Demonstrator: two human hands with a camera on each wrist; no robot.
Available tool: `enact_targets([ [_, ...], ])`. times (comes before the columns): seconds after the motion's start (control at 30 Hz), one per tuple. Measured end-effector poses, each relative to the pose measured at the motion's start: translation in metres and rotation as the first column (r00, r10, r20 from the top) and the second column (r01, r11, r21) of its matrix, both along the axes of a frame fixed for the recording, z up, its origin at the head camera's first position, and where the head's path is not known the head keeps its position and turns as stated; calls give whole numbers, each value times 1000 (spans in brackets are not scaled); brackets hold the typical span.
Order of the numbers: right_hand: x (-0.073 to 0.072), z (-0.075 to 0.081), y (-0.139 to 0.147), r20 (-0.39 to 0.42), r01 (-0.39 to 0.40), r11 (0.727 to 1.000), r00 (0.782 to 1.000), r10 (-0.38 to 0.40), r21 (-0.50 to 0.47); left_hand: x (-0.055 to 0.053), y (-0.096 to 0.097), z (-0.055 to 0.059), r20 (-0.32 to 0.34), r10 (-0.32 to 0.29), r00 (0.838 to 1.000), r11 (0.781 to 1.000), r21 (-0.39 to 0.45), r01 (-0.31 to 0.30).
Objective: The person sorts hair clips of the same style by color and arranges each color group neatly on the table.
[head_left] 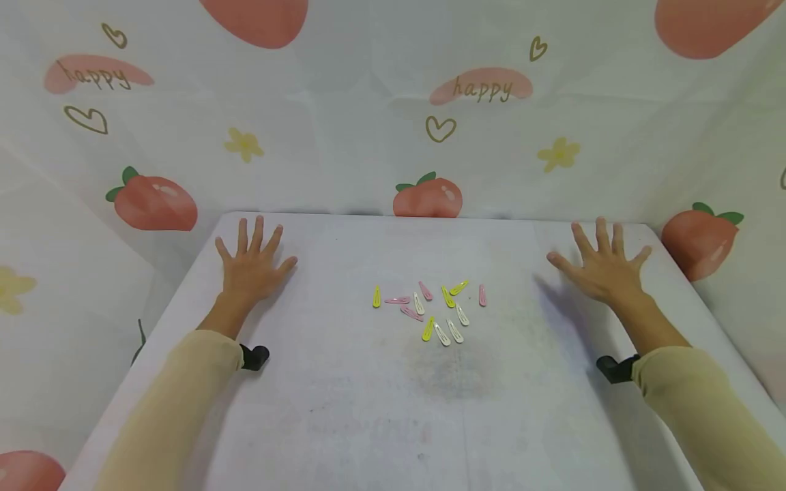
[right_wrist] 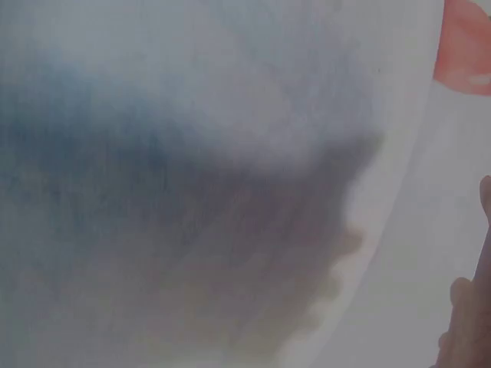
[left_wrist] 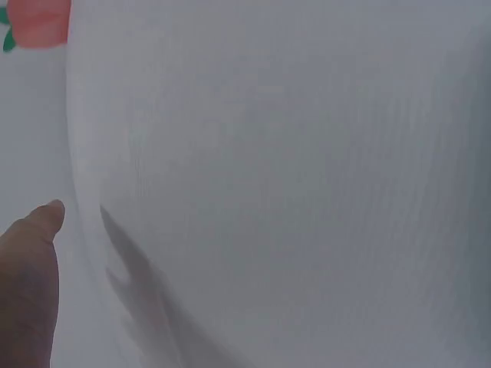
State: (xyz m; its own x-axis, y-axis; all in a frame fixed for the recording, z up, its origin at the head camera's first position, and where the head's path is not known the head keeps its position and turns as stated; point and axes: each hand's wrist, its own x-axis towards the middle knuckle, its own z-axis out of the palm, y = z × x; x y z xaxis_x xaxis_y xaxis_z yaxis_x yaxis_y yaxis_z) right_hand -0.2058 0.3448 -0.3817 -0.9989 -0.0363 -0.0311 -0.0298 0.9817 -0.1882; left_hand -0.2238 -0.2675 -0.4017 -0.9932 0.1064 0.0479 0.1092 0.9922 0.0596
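Observation:
Several small snap hair clips lie scattered mid-table in the head view. Among them are a yellow hair clip [head_left: 376,297] at the left, a pink hair clip [head_left: 482,296] at the right and a white hair clip [head_left: 442,335] at the near side. My left hand [head_left: 250,268] is spread over the table's far left part, well to the left of the clips, holding nothing. Over the far right part, my right hand [head_left: 604,269] also has its fingers spread and holds nothing. The left wrist view shows a left thumb [left_wrist: 34,261]; the right wrist view catches part of the right hand [right_wrist: 469,314].
The white table [head_left: 344,423] has faint smudges near its middle. Behind it hangs a white cloth [head_left: 344,123] printed with peaches, hearts and flowers. A black wrist strap [head_left: 254,357] shows at the left cuff and another black strap [head_left: 617,369] at the right cuff.

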Motion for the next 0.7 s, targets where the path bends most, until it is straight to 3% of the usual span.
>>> enact_targets([
  [0.4, 2, -2, -32, 0, -57, 998, 998, 57, 12, 5, 46, -5, -22, -147, 989, 989, -34, 146],
  [0.7, 12, -2, -64, 53, -142, 989, 988, 144, -36, 17, 76, -11, 31, -292, 956, 956, -15, 293],
])
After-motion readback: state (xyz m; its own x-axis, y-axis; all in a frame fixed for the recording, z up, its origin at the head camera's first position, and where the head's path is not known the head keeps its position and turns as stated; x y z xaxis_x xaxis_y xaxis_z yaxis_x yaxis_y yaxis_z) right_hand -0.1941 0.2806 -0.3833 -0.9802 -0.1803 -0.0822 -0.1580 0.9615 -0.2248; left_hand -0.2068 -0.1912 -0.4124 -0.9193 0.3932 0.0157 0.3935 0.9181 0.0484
